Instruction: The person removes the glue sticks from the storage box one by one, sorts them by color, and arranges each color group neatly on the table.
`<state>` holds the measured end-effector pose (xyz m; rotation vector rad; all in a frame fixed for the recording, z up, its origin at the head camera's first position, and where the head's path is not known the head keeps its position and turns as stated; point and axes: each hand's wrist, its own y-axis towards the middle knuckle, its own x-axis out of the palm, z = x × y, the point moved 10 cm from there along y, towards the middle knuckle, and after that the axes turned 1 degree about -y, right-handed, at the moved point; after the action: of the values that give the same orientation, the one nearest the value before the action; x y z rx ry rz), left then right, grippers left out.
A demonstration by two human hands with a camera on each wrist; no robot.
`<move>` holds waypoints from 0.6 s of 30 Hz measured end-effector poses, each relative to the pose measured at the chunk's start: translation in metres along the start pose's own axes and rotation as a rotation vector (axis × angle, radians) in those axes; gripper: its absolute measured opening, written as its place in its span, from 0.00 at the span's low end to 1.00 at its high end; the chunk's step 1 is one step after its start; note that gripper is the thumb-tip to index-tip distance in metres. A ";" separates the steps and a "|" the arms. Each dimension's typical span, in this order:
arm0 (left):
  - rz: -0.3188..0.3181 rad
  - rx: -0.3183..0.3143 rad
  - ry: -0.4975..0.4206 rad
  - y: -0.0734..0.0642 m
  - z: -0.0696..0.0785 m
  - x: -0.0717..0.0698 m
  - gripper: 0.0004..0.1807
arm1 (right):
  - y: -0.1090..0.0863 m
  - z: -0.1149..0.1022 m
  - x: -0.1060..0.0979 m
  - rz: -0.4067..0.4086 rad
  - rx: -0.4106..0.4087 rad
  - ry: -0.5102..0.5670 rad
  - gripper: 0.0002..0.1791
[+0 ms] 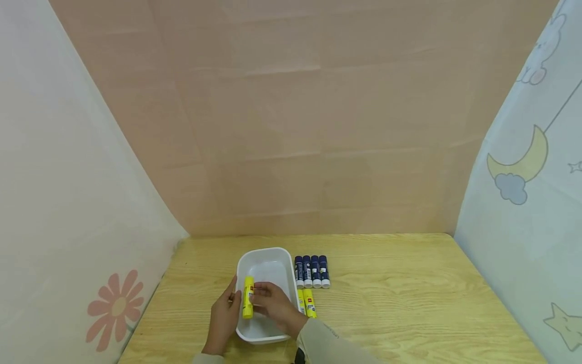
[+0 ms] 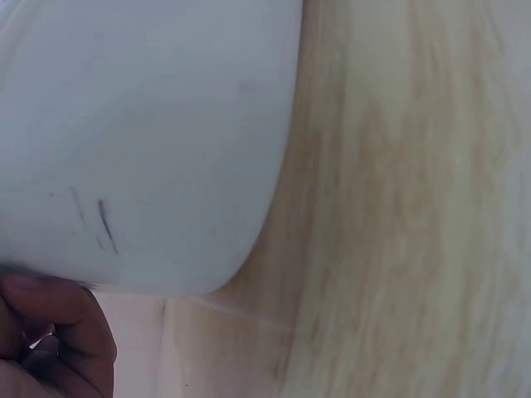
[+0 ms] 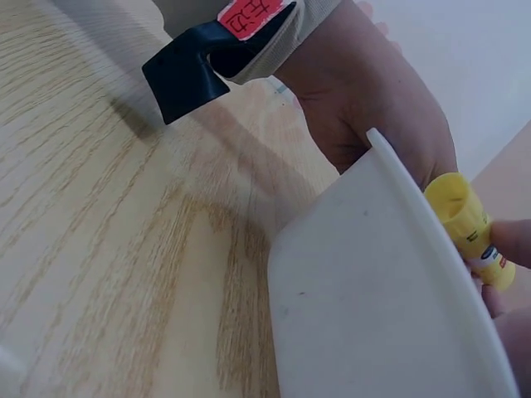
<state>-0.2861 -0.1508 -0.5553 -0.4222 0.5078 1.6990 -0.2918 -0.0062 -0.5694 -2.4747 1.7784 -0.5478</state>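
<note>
Over the left part of a white plastic tray (image 1: 273, 271), my right hand (image 1: 275, 306) pinches a yellow glue stick (image 1: 247, 299) between thumb and fingers. My left hand (image 1: 224, 312) holds the tray's left side, its thumb by the rim. Its curled fingers (image 2: 66, 319) show against the tray wall (image 2: 158, 149) in the left wrist view. In the right wrist view the yellow glue stick (image 3: 465, 220) is tilted above the rim, with right-hand fingers (image 3: 513, 240) on it. Two more yellow glue sticks (image 1: 309, 302) lie right of the tray, partly hidden by my right arm.
Several navy glue sticks (image 1: 311, 270) with white ends lie in a row right of the tray. The wooden table (image 1: 391, 298) extends to the right. A tan sheet (image 1: 318, 151) hangs behind, and patterned sheets (image 1: 518, 212) stand at both sides.
</note>
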 end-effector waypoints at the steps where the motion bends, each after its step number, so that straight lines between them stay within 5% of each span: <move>1: 0.002 -0.002 -0.002 0.000 0.000 0.000 0.26 | 0.000 -0.001 0.000 0.000 0.001 0.009 0.25; 18: -0.009 0.043 0.020 0.001 0.006 0.003 0.25 | -0.004 -0.018 0.006 -0.148 -0.083 0.254 0.28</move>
<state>-0.2873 -0.1455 -0.5516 -0.4096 0.5551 1.6735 -0.2926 -0.0070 -0.5497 -2.7162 1.7381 -0.8496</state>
